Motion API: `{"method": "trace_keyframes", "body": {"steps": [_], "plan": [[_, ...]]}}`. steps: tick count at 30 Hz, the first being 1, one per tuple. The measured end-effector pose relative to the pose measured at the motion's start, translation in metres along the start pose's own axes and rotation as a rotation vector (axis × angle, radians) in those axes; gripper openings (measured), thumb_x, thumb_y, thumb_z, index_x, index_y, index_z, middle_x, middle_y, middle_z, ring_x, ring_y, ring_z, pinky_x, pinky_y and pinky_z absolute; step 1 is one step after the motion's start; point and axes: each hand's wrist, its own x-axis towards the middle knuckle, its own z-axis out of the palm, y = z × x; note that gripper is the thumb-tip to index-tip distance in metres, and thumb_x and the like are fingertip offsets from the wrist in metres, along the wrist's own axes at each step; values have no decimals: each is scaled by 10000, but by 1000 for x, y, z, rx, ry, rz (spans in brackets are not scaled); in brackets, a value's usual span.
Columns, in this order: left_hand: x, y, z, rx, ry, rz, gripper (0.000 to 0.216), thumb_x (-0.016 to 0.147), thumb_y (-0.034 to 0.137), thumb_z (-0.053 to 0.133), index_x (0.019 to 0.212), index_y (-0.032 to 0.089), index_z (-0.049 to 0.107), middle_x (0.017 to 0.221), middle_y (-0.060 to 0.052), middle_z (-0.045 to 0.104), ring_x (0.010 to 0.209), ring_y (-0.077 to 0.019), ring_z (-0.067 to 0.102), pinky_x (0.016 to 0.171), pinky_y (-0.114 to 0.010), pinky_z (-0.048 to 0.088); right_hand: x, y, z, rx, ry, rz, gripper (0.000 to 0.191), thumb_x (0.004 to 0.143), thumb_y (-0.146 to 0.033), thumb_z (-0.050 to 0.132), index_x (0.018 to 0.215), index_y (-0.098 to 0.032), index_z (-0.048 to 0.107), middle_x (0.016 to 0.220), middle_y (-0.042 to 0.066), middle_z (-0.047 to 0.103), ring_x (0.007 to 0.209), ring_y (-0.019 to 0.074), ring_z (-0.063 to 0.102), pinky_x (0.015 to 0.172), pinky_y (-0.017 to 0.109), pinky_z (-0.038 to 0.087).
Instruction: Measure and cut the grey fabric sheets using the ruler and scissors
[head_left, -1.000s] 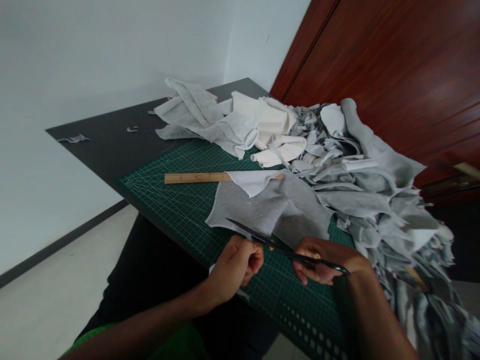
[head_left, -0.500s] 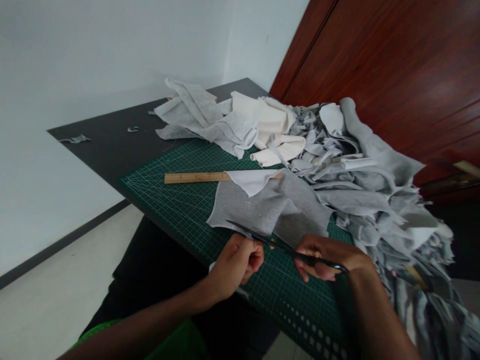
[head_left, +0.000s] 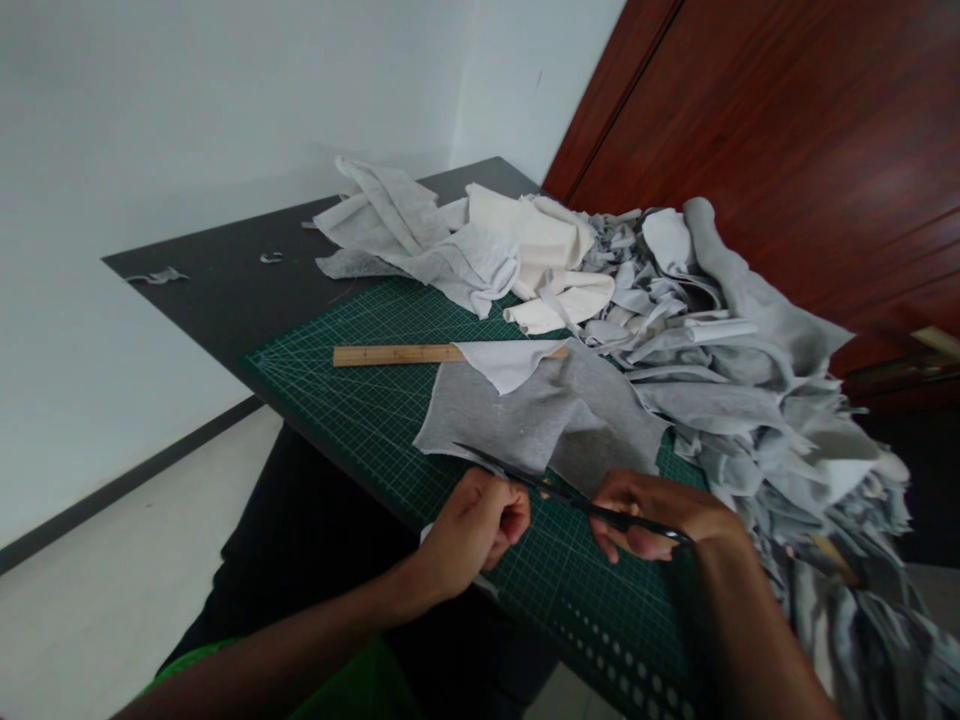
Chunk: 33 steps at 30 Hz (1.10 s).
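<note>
Lying loosely on a green gridded cutting mat (head_left: 367, 400), the grey woven or knitted fabric piece (head_left: 487, 410) appears light, soft and limp, best taken by its edge. The long black scissors (head_left: 577, 500), probably stiff and heavier, suit a hold at the handles, where the right hand (head_left: 667, 500) is wrapped; their tip overlies the fabric's near edge. The left hand (head_left: 480, 520) is curled closed beside the blades, its contents hidden.

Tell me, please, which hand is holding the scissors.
The right hand: the handle end of the scissors lies in its grip. The left hand is curled closed near the blades; whether it grips anything is unclear.
</note>
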Motion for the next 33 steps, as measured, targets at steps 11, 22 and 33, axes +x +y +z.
{"method": "trace_keyframes", "body": {"steps": [11,22,33], "plan": [[3,0,-7,-156,-177,-129,500,740,692,481,579,220,515,406,70,314,313,-87,262,324,-215,224,6,12,-2,99,-38,-22,158,773,-277,694,764,-120,706,443,-85,499,319,40,377,318,126,319],[-42,28,-61,232,67,8,692,950,790,463,1049,161,736,740,-22,657,634,-173,669,585,-257,542,8,12,-1,80,-33,-56,249,811,-358,745,780,-111,725,467,-69,517,340,43,409,313,115,320],[-28,36,-79,75,235,22,677,890,804,578,767,142,655,635,-78,702,507,-187,681,459,-238,538,11,16,0,78,-46,-34,377,856,-481,725,795,-109,733,469,-61,511,353,53,391,326,140,314]]}}
